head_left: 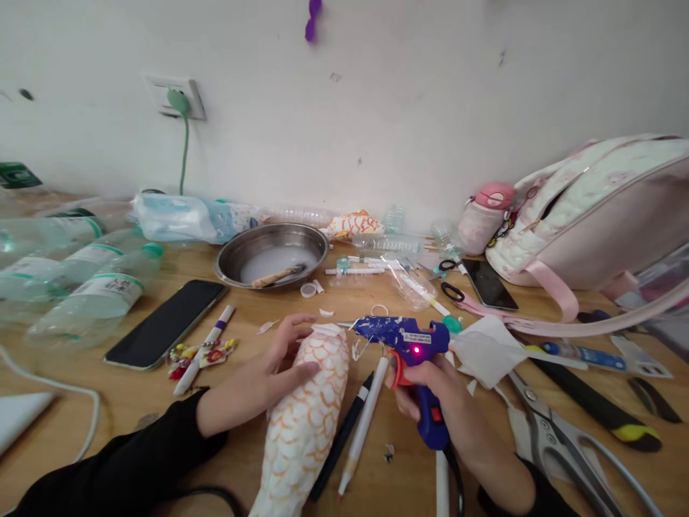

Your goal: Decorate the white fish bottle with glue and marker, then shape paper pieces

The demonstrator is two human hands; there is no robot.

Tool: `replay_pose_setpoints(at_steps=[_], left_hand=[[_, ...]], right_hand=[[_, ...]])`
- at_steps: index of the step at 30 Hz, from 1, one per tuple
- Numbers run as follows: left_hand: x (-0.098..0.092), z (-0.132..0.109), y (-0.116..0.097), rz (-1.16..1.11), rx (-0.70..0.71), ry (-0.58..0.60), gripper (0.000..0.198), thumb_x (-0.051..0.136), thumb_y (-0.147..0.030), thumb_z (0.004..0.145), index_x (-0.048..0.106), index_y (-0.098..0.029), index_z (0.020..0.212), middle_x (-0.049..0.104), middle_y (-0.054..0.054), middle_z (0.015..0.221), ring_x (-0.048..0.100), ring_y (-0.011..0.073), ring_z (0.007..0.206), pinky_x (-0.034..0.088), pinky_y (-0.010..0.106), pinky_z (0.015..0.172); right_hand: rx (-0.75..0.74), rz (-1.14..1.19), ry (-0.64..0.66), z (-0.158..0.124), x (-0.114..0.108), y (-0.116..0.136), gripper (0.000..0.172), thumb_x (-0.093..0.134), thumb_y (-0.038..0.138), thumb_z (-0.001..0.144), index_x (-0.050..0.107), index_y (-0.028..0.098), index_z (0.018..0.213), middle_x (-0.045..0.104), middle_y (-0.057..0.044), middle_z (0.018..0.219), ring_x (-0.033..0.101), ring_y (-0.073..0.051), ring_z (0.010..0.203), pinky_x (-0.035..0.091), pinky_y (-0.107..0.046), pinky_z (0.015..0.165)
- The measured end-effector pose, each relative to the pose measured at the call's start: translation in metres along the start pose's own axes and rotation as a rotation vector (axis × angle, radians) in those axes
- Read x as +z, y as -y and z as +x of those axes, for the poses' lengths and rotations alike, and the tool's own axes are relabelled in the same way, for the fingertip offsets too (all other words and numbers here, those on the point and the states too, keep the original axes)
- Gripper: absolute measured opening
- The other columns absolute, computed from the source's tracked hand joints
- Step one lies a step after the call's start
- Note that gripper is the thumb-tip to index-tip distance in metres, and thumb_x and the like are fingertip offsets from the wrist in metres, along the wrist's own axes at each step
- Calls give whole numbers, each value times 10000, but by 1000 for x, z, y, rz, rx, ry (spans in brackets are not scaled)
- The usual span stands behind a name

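My left hand (263,373) grips the upper side of a plastic bottle wrapped in white paper with orange fish scales (304,424), which lies on the wooden table (226,431). My right hand (430,391) is wrapped round the handle of a blue hot glue gun (412,345) whose red light is on. Its nozzle points left and almost touches the top end of the scaled bottle. A black pen (344,431) and a white pen (363,424) lie between the bottle and the gun.
A black phone (166,323), a marker (207,348) and clear bottles (86,287) lie left. A steel bowl (272,251) stands behind. Scissors (560,431), a second phone (487,283), a white tissue (487,348) and a pink backpack (597,208) are on the right.
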State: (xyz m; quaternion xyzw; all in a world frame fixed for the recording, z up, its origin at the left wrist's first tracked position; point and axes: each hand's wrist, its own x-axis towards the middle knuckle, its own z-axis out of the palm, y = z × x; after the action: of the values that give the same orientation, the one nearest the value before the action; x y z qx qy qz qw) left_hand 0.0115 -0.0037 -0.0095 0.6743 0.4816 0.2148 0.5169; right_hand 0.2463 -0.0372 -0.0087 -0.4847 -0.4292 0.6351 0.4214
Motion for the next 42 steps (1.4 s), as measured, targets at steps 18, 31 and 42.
replay_pose_setpoints(at_steps=[18, 31, 42], left_hand=[[-5, 4, 7, 272, 380, -124, 328, 446, -238, 832, 507, -251, 1155, 514, 63, 1265, 408, 248, 1212, 289, 433, 1035], [-6, 5, 14, 253, 337, -74, 438, 456, -251, 846, 416, -251, 1282, 431, 68, 1367, 333, 250, 1285, 243, 430, 1075], [-6, 5, 12, 273, 336, -71, 458, 467, -244, 838, 379, -242, 1288, 408, 73, 1388, 323, 244, 1293, 234, 426, 1081]], right_hand=[[117, -28, -14, 5, -4, 4, 234, 447, 344, 657, 545, 151, 568, 412, 53, 347, 341, -74, 368, 266, -222, 430], [92, -26, -50, 10, 5, -3, 216, 462, 317, 650, 475, 175, 488, 425, 49, 330, 360, -76, 346, 257, -222, 408], [137, -38, -126, 10, 13, -2, 225, 465, 345, 621, 480, 177, 471, 431, 44, 335, 374, -81, 353, 258, -222, 406]])
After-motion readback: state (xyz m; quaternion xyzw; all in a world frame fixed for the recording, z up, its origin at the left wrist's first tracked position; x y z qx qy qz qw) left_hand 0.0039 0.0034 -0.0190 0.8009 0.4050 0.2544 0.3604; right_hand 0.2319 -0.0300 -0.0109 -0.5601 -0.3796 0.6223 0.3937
